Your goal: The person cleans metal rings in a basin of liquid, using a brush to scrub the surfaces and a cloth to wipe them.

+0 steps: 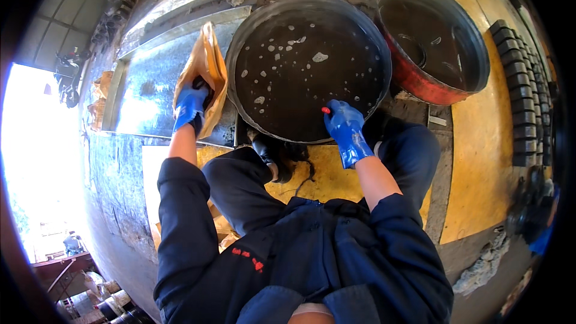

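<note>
The left hand [191, 105], in a smooth blue rubber glove, reaches into the mouth of a creased brown paper bag [215, 81] above the metal tray's [165, 66] near right corner; its fingers' closure cannot be told. The gloved right hand [346, 125] curls its fingers closed around a red-ended piece [326, 110] over the near edge of a round vat [312, 5] of dark, foam-flecked liquid [300, 93].
</note>
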The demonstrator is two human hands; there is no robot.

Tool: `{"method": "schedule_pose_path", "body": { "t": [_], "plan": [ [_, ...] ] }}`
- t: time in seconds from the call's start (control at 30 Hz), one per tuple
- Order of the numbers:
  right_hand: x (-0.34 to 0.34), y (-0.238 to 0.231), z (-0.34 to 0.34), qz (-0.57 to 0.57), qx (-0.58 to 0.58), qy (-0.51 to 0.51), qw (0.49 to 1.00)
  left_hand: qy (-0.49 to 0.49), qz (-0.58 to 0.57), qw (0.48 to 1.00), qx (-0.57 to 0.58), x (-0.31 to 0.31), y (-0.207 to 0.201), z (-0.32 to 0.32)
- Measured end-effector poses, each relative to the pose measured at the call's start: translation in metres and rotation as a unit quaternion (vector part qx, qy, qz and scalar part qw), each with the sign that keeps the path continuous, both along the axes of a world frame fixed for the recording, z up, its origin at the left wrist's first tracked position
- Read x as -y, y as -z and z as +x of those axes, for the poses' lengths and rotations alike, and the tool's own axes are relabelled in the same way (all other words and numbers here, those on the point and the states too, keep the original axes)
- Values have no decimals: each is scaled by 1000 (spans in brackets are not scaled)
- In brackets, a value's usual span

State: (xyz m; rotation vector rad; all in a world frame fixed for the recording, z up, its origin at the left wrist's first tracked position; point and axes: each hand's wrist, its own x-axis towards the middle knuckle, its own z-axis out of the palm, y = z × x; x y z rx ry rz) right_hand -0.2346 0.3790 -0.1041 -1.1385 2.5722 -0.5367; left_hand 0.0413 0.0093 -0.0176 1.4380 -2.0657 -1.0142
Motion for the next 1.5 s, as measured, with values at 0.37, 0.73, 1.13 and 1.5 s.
{"method": "schedule_pose_path", "body": {
  "t": [0.37, 0.73, 1.13, 1.5],
  "plan": [
    [3, -9, -1, 39, 27, 16, 999, 64, -20, 989, 129, -3, 11, -61],
    [8, -11, 2, 28, 17, 9, 999, -92, -240, 881, 397, 171, -61, -29],
    [5, -1, 3, -32, -7, 4, 999, 18, -14, 955, 295, 171, -54, -99],
    [13, -4, 0, 48, 20, 4, 999, 125, 107, 965, 206, 86, -94, -112]
  ]
}}
